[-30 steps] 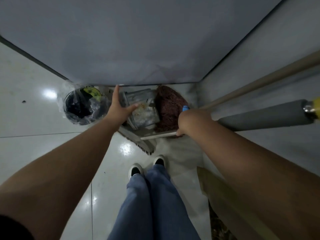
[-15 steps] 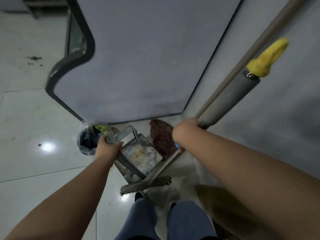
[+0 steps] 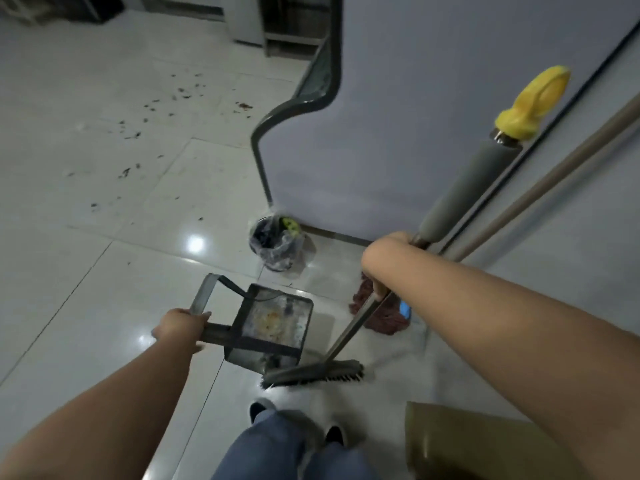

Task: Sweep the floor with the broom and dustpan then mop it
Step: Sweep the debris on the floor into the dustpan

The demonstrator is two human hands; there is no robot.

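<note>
My left hand (image 3: 180, 329) grips the looped metal handle of a boxy metal dustpan (image 3: 273, 325), which hangs just above the floor in front of my feet. My right hand (image 3: 384, 258) grips the shaft of the broom (image 3: 460, 199), just below its grey grip and yellow cap. The broom's dark bristle head (image 3: 313, 374) sits low beside the dustpan's lower right corner. A reddish mop head (image 3: 381, 315) lies on the floor in the corner, its tan pole (image 3: 554, 178) leaning on the wall. Dark debris (image 3: 156, 109) is scattered over the white tiles at the far left.
A small bin (image 3: 277, 242) lined with clear plastic stands at the foot of the grey wall (image 3: 415, 98). A curved dark rail (image 3: 277, 123) edges that wall. A brown object (image 3: 460, 441) sits at my lower right. My shoes (image 3: 332, 434) are below the broom head.
I have lifted the dustpan and broom away from the corner and turned left. The debris-strewn floor has come into view, and the bin and mop now lie farther off.
</note>
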